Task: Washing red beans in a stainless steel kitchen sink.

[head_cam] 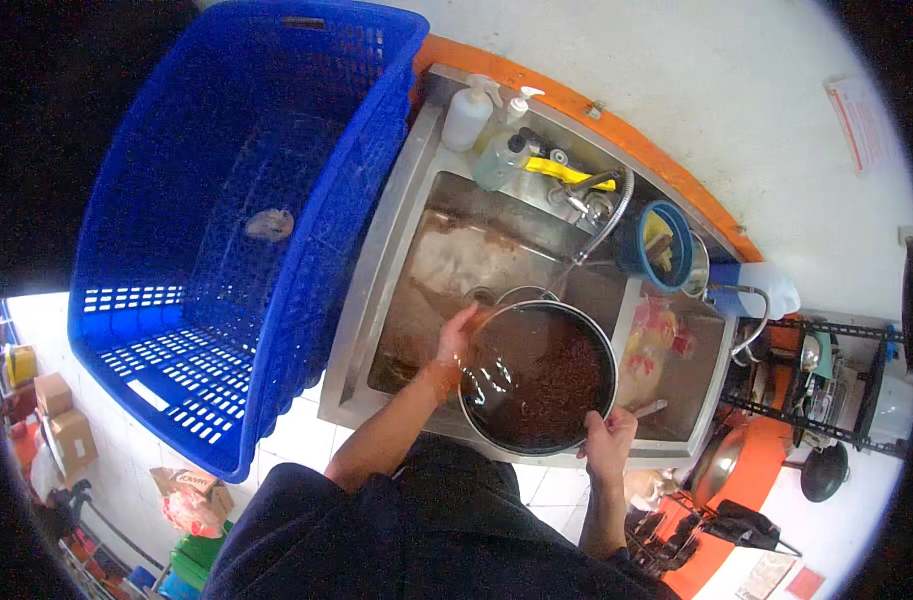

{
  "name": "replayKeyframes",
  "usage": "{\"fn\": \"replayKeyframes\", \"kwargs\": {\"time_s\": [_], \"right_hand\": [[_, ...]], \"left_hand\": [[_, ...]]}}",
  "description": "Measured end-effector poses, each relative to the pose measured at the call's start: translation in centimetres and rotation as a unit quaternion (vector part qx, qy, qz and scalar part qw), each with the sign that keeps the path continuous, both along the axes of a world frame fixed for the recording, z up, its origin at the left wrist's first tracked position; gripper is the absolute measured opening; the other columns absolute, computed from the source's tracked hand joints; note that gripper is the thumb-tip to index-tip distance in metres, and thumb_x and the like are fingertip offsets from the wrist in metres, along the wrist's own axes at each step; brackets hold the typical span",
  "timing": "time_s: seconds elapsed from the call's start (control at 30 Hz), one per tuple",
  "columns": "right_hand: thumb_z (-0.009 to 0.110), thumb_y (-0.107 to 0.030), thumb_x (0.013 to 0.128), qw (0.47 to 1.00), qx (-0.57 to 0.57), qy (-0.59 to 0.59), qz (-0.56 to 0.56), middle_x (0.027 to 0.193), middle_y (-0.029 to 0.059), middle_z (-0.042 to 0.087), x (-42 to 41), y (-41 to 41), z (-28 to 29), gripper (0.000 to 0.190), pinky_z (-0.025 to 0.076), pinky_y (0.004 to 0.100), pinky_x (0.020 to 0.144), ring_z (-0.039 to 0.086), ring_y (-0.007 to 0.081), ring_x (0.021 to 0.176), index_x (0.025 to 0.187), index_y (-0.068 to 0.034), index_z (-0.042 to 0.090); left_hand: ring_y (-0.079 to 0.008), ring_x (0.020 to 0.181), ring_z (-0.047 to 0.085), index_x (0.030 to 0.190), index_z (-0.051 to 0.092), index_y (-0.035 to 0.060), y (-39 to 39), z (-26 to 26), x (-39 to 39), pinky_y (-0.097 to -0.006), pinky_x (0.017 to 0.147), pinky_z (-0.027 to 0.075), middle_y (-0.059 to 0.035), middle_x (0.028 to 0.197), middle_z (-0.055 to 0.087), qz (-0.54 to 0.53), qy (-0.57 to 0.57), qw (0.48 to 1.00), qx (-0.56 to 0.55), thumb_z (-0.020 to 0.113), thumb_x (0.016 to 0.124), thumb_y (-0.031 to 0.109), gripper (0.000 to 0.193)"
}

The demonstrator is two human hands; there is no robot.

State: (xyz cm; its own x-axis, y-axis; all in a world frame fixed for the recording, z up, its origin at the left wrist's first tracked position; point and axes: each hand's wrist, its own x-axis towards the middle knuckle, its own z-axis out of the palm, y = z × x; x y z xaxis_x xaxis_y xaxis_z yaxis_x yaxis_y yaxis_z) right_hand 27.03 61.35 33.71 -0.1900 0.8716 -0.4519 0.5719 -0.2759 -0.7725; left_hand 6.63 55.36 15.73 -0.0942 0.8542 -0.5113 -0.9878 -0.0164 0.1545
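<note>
A round metal pot (539, 379), full of dark brownish liquid with small reddish-brown grains or beans, is held over the front of a stainless steel sink (464, 262). My left hand (458, 341) holds its left side, fingers along the outer wall. At the lower right my right hand (608, 435) grips the rim, with the thumb on top. A light-coloured utensil handle (649, 409) shows just beside that hand. Behind the pot, the looped rim of another round metal item (527, 291) shows partly. A flexible faucet hose (614, 229) ends above it.
A large blue plastic crate (276, 300) stands left of the sink. Soap bottles (467, 116) and a yellow-handled item (561, 171) line the back ledge. A blue bucket (655, 247) sits at the divider, near red-and-yellow plastic packages (651, 337) in the right basin. Shelving (816, 382) stands at right.
</note>
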Motion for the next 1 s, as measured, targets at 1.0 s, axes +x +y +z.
{"fn": "replayKeyframes", "kwargs": {"time_s": [1.0], "right_hand": [[0.048,0.002,0.074,1.000,0.023,-0.008,-0.016,0.050,0.0022,0.050,0.3,0.1,1.9,0.011,0.037,0.0221,0.029,0.044,0.0077,0.034,0.072,0.004,0.058]], "left_hand": [[-0.0239,0.107,0.053,0.088,0.058,0.0086,0.9,-1.3,1.0,-0.0412,0.096,0.038,-0.0063,0.111,0.060,0.068,-0.094,0.993,0.007,0.044,0.093,0.036,0.031]]}}
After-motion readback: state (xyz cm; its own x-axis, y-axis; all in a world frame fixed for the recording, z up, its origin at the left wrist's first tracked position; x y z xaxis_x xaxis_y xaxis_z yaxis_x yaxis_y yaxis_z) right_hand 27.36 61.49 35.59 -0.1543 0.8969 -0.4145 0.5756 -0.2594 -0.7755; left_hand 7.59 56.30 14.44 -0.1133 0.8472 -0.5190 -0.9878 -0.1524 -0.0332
